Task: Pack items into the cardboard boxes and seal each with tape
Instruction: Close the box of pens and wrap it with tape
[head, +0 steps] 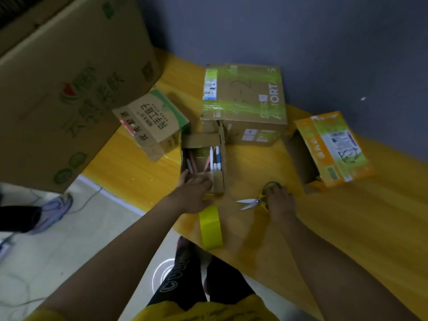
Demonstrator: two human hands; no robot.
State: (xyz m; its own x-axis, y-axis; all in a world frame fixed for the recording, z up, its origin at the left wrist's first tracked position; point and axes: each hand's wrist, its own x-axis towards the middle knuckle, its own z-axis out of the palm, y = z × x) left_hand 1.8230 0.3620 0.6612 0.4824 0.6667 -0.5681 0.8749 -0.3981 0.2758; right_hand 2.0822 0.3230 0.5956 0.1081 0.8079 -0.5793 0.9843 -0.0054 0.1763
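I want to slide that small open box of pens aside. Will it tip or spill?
The small open box is narrow, so a high push might tip it; a low push probably slides it. It looks light, holding only pens. The left hand already rests at its near end.

Yellow table [347, 228] carrying boxes, tape and scissors

Around the open pen box [203, 158]: taped box [243, 98] behind, tape roll [210, 228] and scissors [252, 202] in front.

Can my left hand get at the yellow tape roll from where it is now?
Probably yes. The left hand rests at the open box's near edge, and the tape roll stands just below it on the table, with nothing between.
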